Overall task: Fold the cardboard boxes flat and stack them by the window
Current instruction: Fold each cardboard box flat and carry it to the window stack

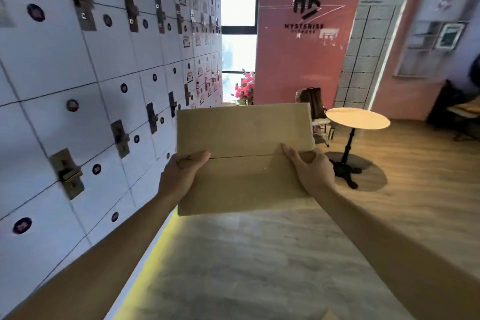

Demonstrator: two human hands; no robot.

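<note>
A flattened brown cardboard box (241,138) is held out in front of me at about chest height, its broad face towards the camera. My left hand (181,171) grips its left edge, thumb lying on the front face. My right hand (311,171) grips the right edge, thumb also on the front. A crease runs across the box between the two thumbs. The window (237,34) stands bright at the far end of the aisle, beyond the box.
A wall of white lockers (104,86) with brass latches runs along the left. A pink partition with a logo (306,41) stands ahead on the right. A round white table (357,118) on a black pedestal and a chair (315,109) stand right of the box. Pink flowers (245,89) sit near the window.
</note>
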